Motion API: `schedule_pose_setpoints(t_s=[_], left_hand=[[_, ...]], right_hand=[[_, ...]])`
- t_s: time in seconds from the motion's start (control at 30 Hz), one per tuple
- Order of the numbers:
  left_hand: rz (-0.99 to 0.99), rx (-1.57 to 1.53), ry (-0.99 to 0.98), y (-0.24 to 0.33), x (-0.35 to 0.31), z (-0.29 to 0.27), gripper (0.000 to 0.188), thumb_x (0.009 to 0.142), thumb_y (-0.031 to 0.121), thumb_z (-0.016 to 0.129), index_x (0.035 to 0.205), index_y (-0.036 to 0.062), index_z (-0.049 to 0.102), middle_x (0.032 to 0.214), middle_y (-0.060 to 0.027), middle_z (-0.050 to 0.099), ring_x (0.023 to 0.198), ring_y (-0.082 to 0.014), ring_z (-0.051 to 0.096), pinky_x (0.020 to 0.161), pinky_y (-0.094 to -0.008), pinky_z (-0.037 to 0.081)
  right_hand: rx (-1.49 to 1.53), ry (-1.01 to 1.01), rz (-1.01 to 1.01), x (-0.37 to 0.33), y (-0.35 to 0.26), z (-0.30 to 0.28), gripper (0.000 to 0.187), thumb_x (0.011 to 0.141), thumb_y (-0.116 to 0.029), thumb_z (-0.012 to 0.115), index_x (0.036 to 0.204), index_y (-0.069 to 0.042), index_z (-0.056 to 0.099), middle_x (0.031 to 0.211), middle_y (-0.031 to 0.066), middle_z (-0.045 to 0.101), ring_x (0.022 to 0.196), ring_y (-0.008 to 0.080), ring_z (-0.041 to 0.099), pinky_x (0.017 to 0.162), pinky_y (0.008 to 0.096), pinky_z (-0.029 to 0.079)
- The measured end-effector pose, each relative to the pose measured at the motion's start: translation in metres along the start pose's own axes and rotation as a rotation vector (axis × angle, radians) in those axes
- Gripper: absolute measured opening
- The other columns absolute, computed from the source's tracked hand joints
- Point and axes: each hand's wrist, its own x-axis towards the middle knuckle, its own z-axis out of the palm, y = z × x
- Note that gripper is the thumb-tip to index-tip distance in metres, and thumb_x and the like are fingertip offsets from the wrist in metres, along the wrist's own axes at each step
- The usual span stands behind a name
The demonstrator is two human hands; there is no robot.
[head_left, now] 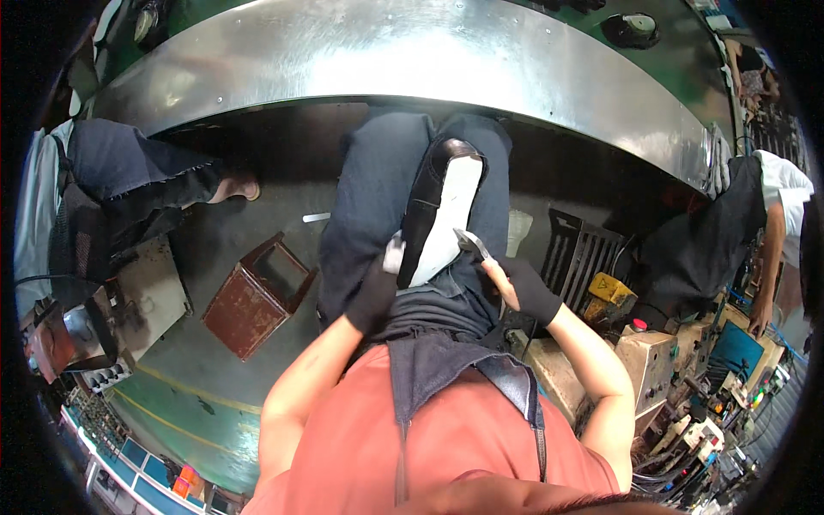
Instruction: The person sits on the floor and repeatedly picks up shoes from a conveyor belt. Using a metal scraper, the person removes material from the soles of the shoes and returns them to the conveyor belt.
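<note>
Across my lap lies a black shoe upper point(420, 215) on its last, with its white underside point(455, 206) turned up and its dark toe or heel end pointing away from me. My left hand point(378, 287), in a dark glove, is closed on the shoe's near left edge. In my right hand point(528, 290), also dark-gloved with bare fingers showing, is a metal hand tool point(470, 244) like pincers. Its head is at the right edge of the white underside; whether its jaws grip anything is too small to tell.
Ahead curves a shiny metal bench edge point(386, 64), with a dark shoe point(631, 31) on the green surface beyond. A brown metal stool point(253, 300) stands left. At right are a black slatted rack point(584, 253), a yellow box point(608, 296) and machinery point(645, 365). People sit on both sides.
</note>
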Motion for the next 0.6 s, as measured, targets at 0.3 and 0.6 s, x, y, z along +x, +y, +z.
schedule_pose_setpoints(t_s=[0.3,0.6], left_hand=[[0.237,0.376,0.044,0.022,0.027,0.018,0.07,0.081,0.038,0.071,0.13,-0.0015,0.04,0.119,-0.0246,0.057,0.111,-0.0347,0.058,0.092,-0.0404,0.047],[0.238,0.479,-0.166,0.052,0.01,0.001,0.101,0.075,0.036,0.077,0.145,-0.0024,0.015,0.137,-0.0294,0.042,0.129,-0.0363,0.044,0.104,-0.0414,0.037]], right_hand=[[-0.433,0.118,-0.433,-0.023,-0.099,-0.025,0.037,0.094,-0.038,0.052,0.088,-0.003,0.063,0.082,0.0227,0.063,0.08,0.0392,0.062,0.064,0.0445,0.047],[-0.316,0.224,-0.402,0.007,-0.031,-0.002,0.033,0.094,-0.034,0.054,0.086,-0.003,0.063,0.078,0.0226,0.061,0.074,0.0404,0.061,0.062,0.0442,0.047]])
